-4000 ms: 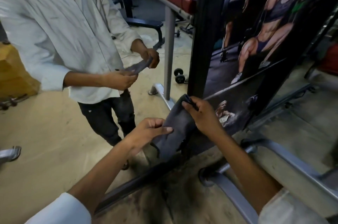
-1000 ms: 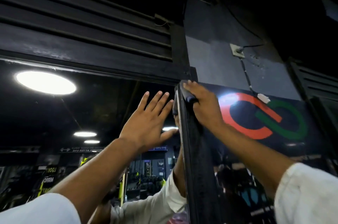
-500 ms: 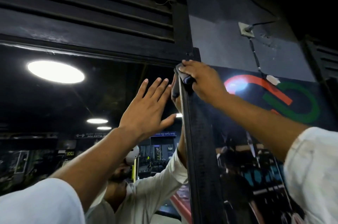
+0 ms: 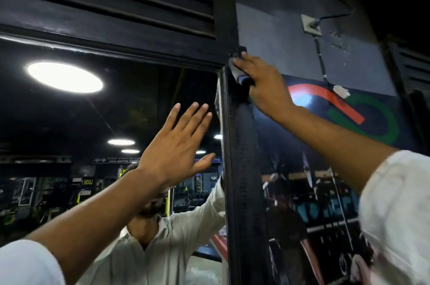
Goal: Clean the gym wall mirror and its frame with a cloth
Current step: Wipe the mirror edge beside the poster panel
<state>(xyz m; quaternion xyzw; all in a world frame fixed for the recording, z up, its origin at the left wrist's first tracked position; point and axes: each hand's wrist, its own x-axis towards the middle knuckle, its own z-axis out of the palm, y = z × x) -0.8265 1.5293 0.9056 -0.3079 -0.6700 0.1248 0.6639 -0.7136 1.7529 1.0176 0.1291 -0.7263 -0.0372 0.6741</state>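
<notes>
Head view: looking up at the top right corner of a gym wall mirror.
Mirror [image 4: 93, 122]: dark glass filling the left half, reflecting round ceiling lights [image 4: 64, 77], gym gear and a person in a white shirt.
Frame [image 4: 242, 168]: a black upright strip along the mirror's right edge, meeting a black top rail at the corner.
Cloth [image 4: 239, 76]: grey, bunched against the frame just below its top right corner, mostly hidden under the right hand.
Right hand [image 4: 263, 84]: raised to that corner, fingers pressed together and curved over the cloth, thumb tucked under it, holding it to the frame.
Left hand [image 4: 176, 145]: raised in front of the glass near the mirror's right edge, palm toward it, fingers straight and slightly fanned, thumb stretched out to the side; whether it touches the glass cannot be told.
Poster [image 4: 325, 191]: glossy, dark, just right of the frame, with a red and green looped mark.
Slatted panel [image 4: 104, 1]: black, above the top rail.
Wall [image 4: 279, 36]: grey above the poster, carrying a small box with a cable [image 4: 310, 24].
</notes>
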